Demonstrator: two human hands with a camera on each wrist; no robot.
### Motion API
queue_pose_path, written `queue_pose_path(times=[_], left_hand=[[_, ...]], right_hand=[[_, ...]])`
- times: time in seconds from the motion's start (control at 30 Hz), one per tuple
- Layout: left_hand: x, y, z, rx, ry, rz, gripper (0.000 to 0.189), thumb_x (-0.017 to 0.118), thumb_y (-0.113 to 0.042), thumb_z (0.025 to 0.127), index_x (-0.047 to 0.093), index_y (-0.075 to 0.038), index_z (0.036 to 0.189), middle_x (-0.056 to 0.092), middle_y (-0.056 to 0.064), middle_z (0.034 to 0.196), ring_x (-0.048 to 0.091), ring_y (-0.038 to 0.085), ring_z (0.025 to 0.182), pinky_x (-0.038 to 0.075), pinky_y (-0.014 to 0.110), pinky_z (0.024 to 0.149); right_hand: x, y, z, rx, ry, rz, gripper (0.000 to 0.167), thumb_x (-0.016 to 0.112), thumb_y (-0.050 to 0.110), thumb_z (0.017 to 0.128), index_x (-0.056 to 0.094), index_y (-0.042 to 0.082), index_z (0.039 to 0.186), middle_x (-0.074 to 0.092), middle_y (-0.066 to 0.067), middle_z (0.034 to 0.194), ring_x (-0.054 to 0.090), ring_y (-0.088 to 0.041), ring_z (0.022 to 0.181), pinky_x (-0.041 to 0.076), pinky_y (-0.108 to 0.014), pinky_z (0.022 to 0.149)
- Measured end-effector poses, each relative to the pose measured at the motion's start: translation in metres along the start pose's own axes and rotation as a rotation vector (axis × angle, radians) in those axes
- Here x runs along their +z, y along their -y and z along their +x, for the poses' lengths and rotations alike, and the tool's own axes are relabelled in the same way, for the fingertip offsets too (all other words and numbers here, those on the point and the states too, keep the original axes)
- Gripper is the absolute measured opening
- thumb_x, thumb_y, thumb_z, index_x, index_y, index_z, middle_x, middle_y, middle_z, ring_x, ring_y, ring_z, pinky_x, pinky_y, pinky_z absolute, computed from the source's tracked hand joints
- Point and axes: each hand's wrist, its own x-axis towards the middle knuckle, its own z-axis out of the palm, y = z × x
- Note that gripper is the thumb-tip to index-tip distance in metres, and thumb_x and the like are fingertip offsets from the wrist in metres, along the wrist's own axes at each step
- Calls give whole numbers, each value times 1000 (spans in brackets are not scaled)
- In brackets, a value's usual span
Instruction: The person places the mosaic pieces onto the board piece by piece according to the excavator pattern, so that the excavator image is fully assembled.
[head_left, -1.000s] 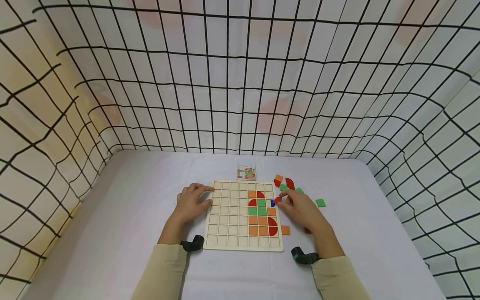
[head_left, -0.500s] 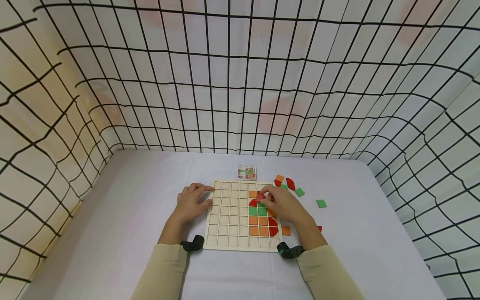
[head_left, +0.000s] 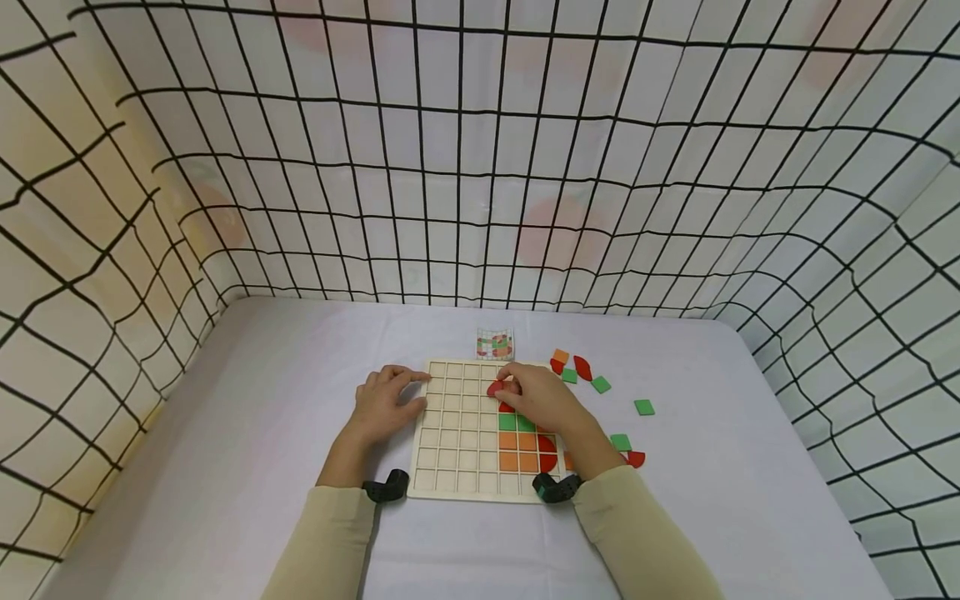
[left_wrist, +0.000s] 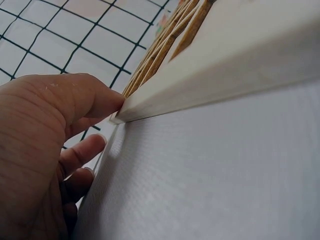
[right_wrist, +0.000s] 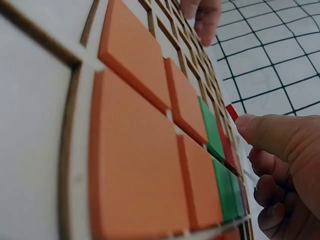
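Two views show the right grip (head_left: pixel 544 397) pinching a red piece (head_left: pixel 493 388); three, the relaxed left grip (head_left: pixel 381 407).

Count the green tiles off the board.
4: one tile and another tile near the board's far right corner, a third tile farther right, a fourth tile by the right arm, which may hide more.

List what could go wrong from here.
The red piece, pinched by the right hand, could slip or land crooked on the board's ridges.
The right wrist's camera looks low near the orange tiles and might bump them.
The left hand only touches the edge; the board might shift.
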Motion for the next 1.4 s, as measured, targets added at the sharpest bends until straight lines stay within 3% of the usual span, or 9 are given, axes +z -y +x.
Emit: queue_pose_path(times=[0.67,1.07,1.2,1.4], left_hand=[[-2,-1,2,1,8,-2,40,66,-30,93,67,-23,133,57,11,136,49,34,120,32,56,99],[-1,-1,2,-8,17,-4,40,67,-30,93,67,-24,132,57,10,137,49,35,123,32,56,98],[-1,-1,2,-5,14,-1,39,66,-29,93,67,-25,132,57,10,136,49,35,123,33,56,98],[-1,-1,1,-6,8,1,39,67,-29,93,68,-24,131,58,10,136,49,34,123,33,56,98]], right_hand=[[6,11,12,95,9,-64,27,72,33,96,69,17,118,56,3,76,52,-15,73,42,-31,69],[1,4,1,87,-17,-20,30,70,34,97,68,19,123,58,4,78,53,-15,74,45,-32,71],[-5,-2,-7,121,-43,32,33,70,33,97,67,16,126,56,1,77,50,-15,66,41,-30,62],[-13,-19,-17,251,-109,62,34,69,34,98,66,18,128,56,0,81,50,-16,68,40,-30,62]])
